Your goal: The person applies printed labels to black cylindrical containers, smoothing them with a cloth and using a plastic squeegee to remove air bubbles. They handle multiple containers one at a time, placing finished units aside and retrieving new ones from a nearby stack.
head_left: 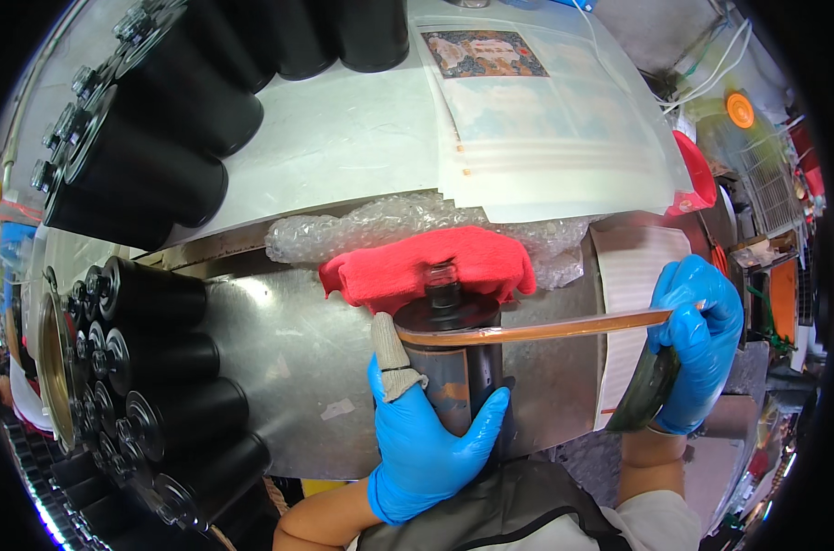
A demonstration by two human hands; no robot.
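Note:
My left hand (430, 441), in a blue glove with a grey knit cover (389, 344) on one finger, grips a black cylindrical bottle (485, 375). The bottle's neck points away from me, against a folded red cloth (417, 268). A copper-coloured decal strip (561, 329) lies against the bottle near its shoulder and stretches to the right. My right hand (699, 330), also blue-gloved, pinches the strip's far end. A dark, curved flat piece (644, 392) is tucked in the same hand. A picture decal (451, 382) shows on the bottle's side, partly behind my left hand.
Black bottles (183, 351) lie stacked at left; more black bottles (141, 165) rest on the raised white surface (341, 138). Decal sheets (541, 138) lie there too. Bubble wrap (382, 217) runs behind the cloth. A striped sheet (630, 275) hangs over the metal table's (293, 386) right side.

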